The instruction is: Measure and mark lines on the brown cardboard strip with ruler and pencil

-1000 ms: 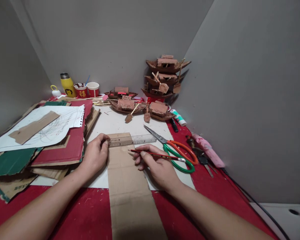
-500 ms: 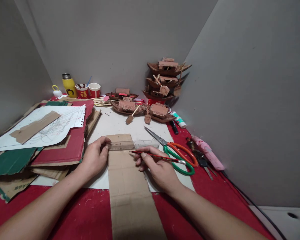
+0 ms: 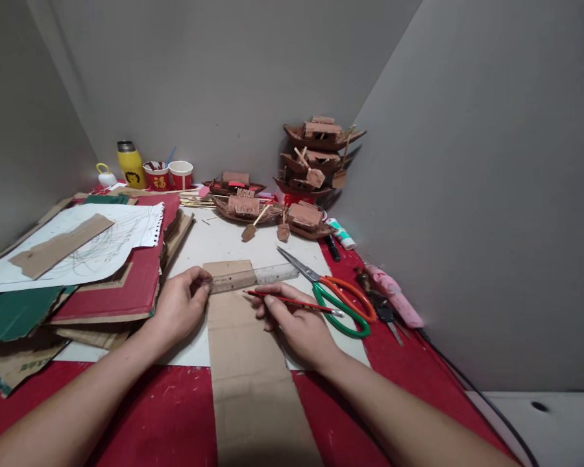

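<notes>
A long strip of brown cardboard (image 3: pixel 253 376) runs from the front edge up onto a white sheet (image 3: pixel 189 350). Across its far end lies a clear ruler (image 3: pixel 272 272), slightly slanted, its right part reaching over the white sheet. My left hand (image 3: pixel 182 301) pinches the ruler's left end between thumb and fingers. In my right hand (image 3: pixel 296 324) is a red and black pencil (image 3: pixel 302 303), its tip over the cardboard just below the ruler. Scissors (image 3: pixel 338 288) with orange and green handles lie partly open right of the ruler, their far handles behind my right hand.
Stacked cardboard and paper (image 3: pixel 111 259) rise at the left. Several brown model boats (image 3: pixel 304 217) stand at the back, some piled up. Paper cups (image 3: pixel 180 175) and a yellow bottle (image 3: pixel 130 165) are back left. A pink glue gun (image 3: pixel 394 295) with a cable lies at the right wall.
The ruler has tilted, its right end now higher than its left. Both hands keep their grips; the whole view has shifted slightly left.
</notes>
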Demonstrator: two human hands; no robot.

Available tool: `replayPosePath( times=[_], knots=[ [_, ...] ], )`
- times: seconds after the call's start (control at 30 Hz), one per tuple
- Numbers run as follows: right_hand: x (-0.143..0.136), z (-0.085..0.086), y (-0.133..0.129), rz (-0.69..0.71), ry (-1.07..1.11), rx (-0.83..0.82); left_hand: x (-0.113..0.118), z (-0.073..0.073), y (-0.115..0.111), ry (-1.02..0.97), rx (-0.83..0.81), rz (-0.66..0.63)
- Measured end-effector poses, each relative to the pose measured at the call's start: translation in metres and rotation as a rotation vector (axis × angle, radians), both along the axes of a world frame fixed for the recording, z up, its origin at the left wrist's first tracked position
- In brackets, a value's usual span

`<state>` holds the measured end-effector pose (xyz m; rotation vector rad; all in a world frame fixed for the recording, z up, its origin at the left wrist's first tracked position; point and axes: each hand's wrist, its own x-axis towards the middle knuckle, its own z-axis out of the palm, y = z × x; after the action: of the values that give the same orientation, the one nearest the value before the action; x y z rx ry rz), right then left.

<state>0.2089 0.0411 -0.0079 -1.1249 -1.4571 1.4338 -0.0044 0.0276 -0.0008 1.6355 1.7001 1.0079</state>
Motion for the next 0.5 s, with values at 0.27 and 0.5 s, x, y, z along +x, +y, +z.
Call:
replayPosePath(
  times=[0.27,0.5],
  knots=[
    [-0.010,0.003,0.006,0.025,-0.023,0.028,0.000,0.000,0.001,0.035,0.027,-0.016],
    [-0.018,-0.003,0.008,0.035,-0.119,0.115,0.000,0.001,0.000,0.089,0.053,-0.015]
  ],
)
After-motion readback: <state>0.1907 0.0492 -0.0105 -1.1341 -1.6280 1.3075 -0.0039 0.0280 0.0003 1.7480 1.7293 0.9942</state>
